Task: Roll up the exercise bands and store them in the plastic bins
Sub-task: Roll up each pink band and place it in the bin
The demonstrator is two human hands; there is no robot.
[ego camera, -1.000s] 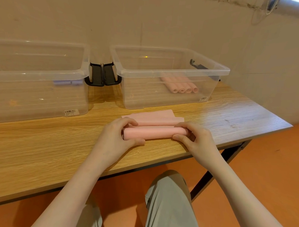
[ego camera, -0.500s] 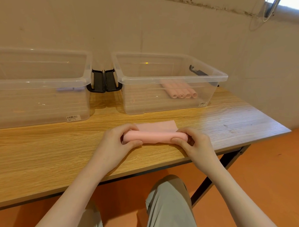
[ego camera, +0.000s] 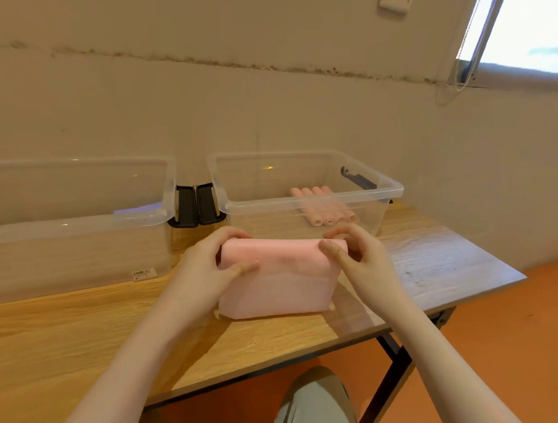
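While our left hand (ego camera: pixel 211 266) pinches the pink band (ego camera: pixel 278 281), our right hand (ego camera: pixel 355 256) grips its other end. It hangs touching the counter (ego camera: pixel 73 346).

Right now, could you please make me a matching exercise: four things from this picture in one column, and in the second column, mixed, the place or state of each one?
Things
1. pink band
2. four pink rolls
3. left bin
4. black latches

Places or states
A. between the two bins
B. inside the right bin
C. bears a barcode sticker
D. held by both hands, left and right

Pairs: 1-D, 2-B, 3-C, 4-A
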